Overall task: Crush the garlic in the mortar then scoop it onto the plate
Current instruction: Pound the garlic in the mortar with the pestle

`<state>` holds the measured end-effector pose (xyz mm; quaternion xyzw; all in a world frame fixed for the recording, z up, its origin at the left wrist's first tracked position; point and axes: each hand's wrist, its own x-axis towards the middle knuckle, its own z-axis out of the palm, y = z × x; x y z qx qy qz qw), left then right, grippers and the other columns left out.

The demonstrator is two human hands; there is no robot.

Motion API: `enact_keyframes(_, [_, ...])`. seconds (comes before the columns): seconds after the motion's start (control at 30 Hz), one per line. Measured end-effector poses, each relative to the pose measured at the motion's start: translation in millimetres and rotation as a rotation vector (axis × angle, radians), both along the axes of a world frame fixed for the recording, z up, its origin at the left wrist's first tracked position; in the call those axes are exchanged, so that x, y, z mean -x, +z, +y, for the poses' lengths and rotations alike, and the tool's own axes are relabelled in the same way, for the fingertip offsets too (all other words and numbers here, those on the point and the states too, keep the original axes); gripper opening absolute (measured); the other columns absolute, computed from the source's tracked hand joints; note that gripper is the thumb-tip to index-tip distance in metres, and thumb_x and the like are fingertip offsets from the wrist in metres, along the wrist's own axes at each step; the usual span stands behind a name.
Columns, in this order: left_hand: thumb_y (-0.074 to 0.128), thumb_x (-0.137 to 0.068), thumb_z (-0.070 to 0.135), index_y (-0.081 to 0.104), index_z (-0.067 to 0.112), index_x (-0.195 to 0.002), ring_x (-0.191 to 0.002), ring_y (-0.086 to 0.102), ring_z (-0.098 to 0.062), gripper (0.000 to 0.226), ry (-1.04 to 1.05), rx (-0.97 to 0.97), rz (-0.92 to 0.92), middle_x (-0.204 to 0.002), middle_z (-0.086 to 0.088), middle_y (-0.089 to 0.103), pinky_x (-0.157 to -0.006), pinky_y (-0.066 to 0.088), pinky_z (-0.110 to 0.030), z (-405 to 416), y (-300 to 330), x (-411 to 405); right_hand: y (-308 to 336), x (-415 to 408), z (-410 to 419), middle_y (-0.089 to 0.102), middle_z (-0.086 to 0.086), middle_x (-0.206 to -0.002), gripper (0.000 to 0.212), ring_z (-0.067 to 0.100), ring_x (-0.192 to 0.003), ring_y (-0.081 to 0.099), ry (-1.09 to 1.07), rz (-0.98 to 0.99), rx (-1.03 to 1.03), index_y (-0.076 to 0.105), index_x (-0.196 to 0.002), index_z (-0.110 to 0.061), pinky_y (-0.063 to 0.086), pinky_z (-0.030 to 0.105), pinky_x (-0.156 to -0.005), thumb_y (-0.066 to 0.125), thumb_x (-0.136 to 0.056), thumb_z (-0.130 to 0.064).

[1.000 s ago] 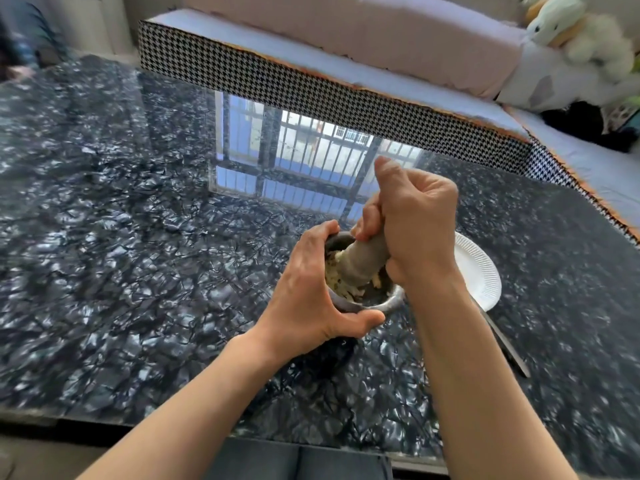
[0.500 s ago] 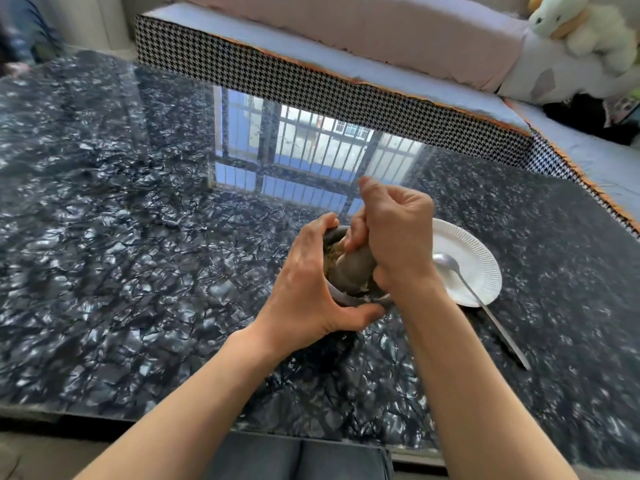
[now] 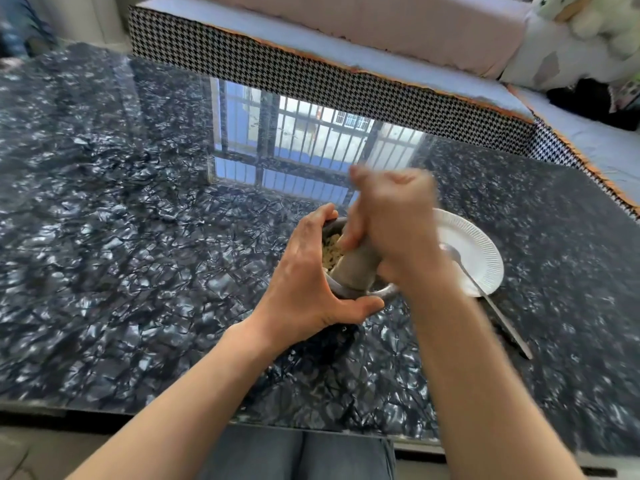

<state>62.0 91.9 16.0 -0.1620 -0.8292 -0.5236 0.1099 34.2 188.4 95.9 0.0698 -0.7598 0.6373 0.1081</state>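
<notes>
**Pestle in the mortar, garlic half crushed**

I look down on a dark, glossy table (image 3: 121,237) that mirrors a barred window. Behind it runs a sofa (image 3: 346,39) with a houndstooth edge, and a plush toy (image 3: 588,15) sits at its far right corner.

My left hand (image 3: 304,282) wraps the near left side of the mortar (image 3: 377,293), fingers curled over the far rim and thumb pressed along the near wall, gripping it. My right hand (image 3: 391,216) is closed in a fist round the top of the pestle (image 3: 356,268); the hand is blurred, so I cannot tell how each finger lies. The pestle leans from upper right down into the bowl, its broad grey end inside.

A white paper plate (image 3: 474,247) lies just right of the mortar, partly hidden by my right wrist. A spoon (image 3: 485,292) rests with its bowl on the plate and its handle running off the near right edge onto the table.

The garlic (image 3: 330,252) is in the mortar, pale yellow crumbled bits showing on the left between my left fingers and the pestle.
</notes>
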Motion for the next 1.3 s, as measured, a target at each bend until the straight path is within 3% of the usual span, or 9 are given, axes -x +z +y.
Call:
enact_keyframes(0.07, [0.084, -0.052, 0.041, 0.022, 0.013, -0.141, -0.125, 0.031, -0.002, 0.112, 0.01, 0.007, 0.01, -0.136, 0.007, 0.035, -0.099, 0.022, -0.004, 0, -1, 0, -9, -3, -6, 0.048, 0.009, -0.035, 0.053, 0.018, -0.028, 0.041, -0.013, 0.014, -0.099, 0.047, -0.042, -0.007, 0.037, 0.02, -0.041, 0.053, -0.093, -0.018])
enact_keyframes(0.53, [0.081, -0.049, 0.051, 0.02, 0.009, -0.141, -0.122, 0.031, -0.004, 0.118, 0.154, -0.012, 0.043, -0.131, 0.007, 0.034, -0.1, 0.02, -0.004, 13, -3, -10, 2, 9, 12, 0.042, 0.001, -0.031, 0.052, 0.017, -0.027, 0.041, -0.127, -0.005, 0.35, 0.046, -0.042, -0.016, 0.038, 0.025, -0.039, 0.052, -0.093, -0.011])
enact_keyframes(0.7, [0.074, -0.05, 0.055, 0.02, 0.008, -0.141, -0.119, 0.029, 0.001, 0.116, 0.165, -0.015, 0.02, -0.126, 0.012, 0.031, -0.097, 0.017, 0.0, 14, -3, -12, -14, 2, -1, 0.043, 0.004, -0.031, 0.054, 0.021, -0.028, 0.039, -0.085, -0.071, 0.27, 0.045, -0.04, -0.017, 0.039, 0.027, -0.043, 0.053, -0.093, -0.014])
enact_keyframes(0.8, [0.077, -0.05, 0.053, 0.014, 0.01, -0.143, -0.126, 0.028, -0.006, 0.121, 0.193, 0.006, 0.003, -0.133, 0.007, 0.032, -0.103, 0.021, -0.012, 16, -1, -12, -1, 3, 2, 0.042, 0.002, -0.031, 0.051, 0.017, -0.027, 0.041, -0.077, -0.049, 0.357, 0.047, -0.042, -0.017, 0.037, 0.028, -0.041, 0.053, -0.093, -0.012])
enact_keyframes(0.93, [0.077, -0.056, 0.054, 0.002, 0.01, -0.145, -0.127, 0.019, -0.002, 0.125, 0.155, 0.113, -0.007, -0.136, 0.005, 0.029, -0.113, 0.019, -0.038, 13, 8, -18, -17, -6, -9, 0.047, 0.014, -0.035, 0.054, 0.027, -0.03, 0.044, -0.09, 0.093, -0.001, 0.045, -0.041, -0.008, 0.045, 0.033, -0.041, 0.052, -0.094, -0.017])
enact_keyframes(1.07, [0.067, -0.044, 0.074, 0.003, 0.021, -0.145, -0.128, 0.031, -0.019, 0.131, 0.113, 0.135, -0.026, -0.144, 0.001, 0.025, -0.105, 0.034, -0.044, -19, 17, -14, -16, -1, -6, 0.046, 0.009, -0.034, 0.051, 0.024, -0.031, 0.044, -0.083, 0.023, 0.009, 0.047, -0.044, -0.008, 0.04, 0.025, -0.043, 0.053, -0.093, -0.018])
enact_keyframes(1.17, [0.069, -0.041, 0.069, -0.001, 0.025, -0.145, -0.128, 0.029, -0.016, 0.133, 0.018, 0.15, -0.074, -0.143, 0.007, 0.025, -0.108, 0.03, -0.039, -23, 18, -9, -4, 0, 2, 0.045, 0.002, -0.033, 0.045, 0.018, -0.029, 0.043, -0.098, -0.017, 0.227, 0.049, -0.049, -0.014, 0.04, 0.026, -0.043, 0.054, -0.093, -0.015])
enact_keyframes(1.23, [0.077, -0.043, 0.06, -0.002, 0.025, -0.145, -0.128, 0.028, -0.008, 0.133, -0.046, 0.125, -0.124, -0.138, 0.009, 0.03, -0.107, 0.024, -0.023, -16, 15, -6, -3, 0, 0, 0.044, 0.0, -0.032, 0.048, 0.016, -0.028, 0.042, -0.112, 0.041, 0.322, 0.048, -0.046, -0.017, 0.039, 0.028, -0.043, 0.053, -0.093, -0.014])
enact_keyframes(1.3, [0.085, -0.046, 0.05, 0.002, 0.023, -0.146, -0.125, 0.032, -0.003, 0.132, -0.067, 0.071, -0.151, -0.136, 0.011, 0.033, -0.1, 0.023, -0.009, -11, 11, -3, -12, 2, -7, 0.045, 0.002, -0.032, 0.055, 0.018, -0.028, 0.042, -0.124, 0.087, 0.226, 0.048, -0.039, -0.018, 0.039, 0.025, -0.043, 0.053, -0.093, -0.015])
